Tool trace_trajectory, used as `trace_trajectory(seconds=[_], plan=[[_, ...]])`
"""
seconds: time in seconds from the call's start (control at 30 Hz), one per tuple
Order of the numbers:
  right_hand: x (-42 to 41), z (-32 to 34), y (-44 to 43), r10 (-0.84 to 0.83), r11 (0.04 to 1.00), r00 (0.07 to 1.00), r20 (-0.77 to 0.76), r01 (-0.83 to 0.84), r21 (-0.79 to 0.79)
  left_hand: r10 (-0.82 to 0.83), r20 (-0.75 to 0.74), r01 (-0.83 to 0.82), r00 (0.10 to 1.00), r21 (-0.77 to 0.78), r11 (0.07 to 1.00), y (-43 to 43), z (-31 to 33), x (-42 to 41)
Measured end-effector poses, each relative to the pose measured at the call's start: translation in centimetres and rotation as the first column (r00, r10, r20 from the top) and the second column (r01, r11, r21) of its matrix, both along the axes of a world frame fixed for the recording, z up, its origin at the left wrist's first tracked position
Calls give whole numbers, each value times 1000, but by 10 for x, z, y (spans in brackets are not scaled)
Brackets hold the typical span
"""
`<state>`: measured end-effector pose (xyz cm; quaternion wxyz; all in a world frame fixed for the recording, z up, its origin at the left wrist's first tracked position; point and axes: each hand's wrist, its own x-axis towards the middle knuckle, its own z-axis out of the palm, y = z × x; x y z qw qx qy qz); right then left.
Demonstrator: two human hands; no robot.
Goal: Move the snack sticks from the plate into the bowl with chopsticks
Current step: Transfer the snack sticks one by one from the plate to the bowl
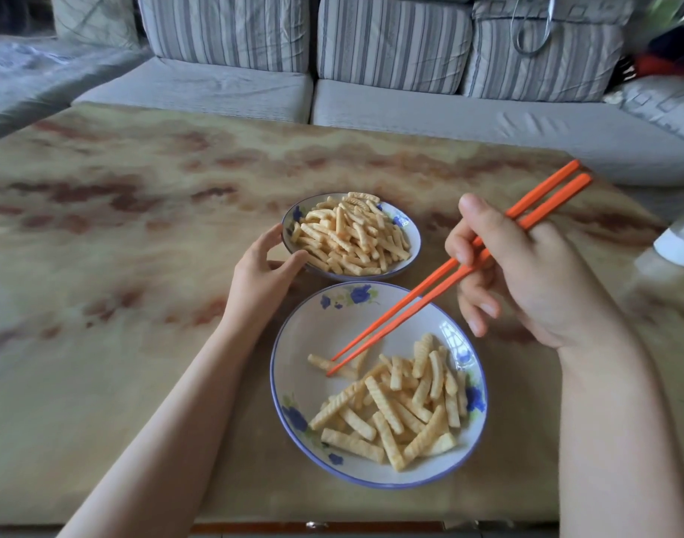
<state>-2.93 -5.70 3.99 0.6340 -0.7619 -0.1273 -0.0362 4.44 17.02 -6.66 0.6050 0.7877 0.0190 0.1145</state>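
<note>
two chopsticks (441, 273) gripped by right hand (526, 281), tips on ridged snack stick (319, 361), plate's (332, 324) ten o'clock, left hand (261, 277) gripping bowl (410, 229) rim

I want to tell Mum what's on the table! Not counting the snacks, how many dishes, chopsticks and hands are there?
Dishes: 2, the plate and the bowl
Eating sticks: 2, the orange chopsticks
Hands: 2, the left hand at the bowl and the right hand holding the chopsticks
Total: 6
</note>
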Motion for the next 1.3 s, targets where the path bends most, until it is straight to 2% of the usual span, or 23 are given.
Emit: trace_trajectory(seconds=[0.1,0.2,0.27,0.37,0.47,0.57,0.87,1.0,1.1,1.23,1.3], plan=[[4,-3,0,-79,996,997,18,78,53,0,0,0,1000,12,1000,0,-1,1],[9,-3,-3,-164,962,986,32,153,224,1,-4,-1,1000,15,1000,1,-1,1],[13,-3,-4,-247,909,969,33,220,353,1,-7,-1,1000,16,1000,2,-1,1],[17,-4,-5,-426,781,905,-4,370,504,3,-14,-3,1000,2,1000,1,-1,1],[23,-9,-3,-567,709,823,-18,499,499,5,-7,-5,1000,2,1000,0,-1,0],[32,-19,3,-615,695,788,1,542,474,7,-15,-7,1000,5,1000,0,0,0],[46,-38,10,-531,806,843,85,472,358,7,-50,-9,999,-36,999,0,-2,2],[35,-26,-3,-525,800,844,109,447,400,5,-46,-6,999,-29,1000,0,-1,1],[28,-21,-21,-420,820,906,56,352,451,4,-42,-5,999,-27,1000,0,-2,1],[19,-21,-43,-262,936,964,-45,265,229,4,-37,-5,999,-30,1000,0,-3,2],[16,-21,-47,-222,960,973,-69,230,158,4,-29,-5,1000,-28,1000,1,-3,2]])
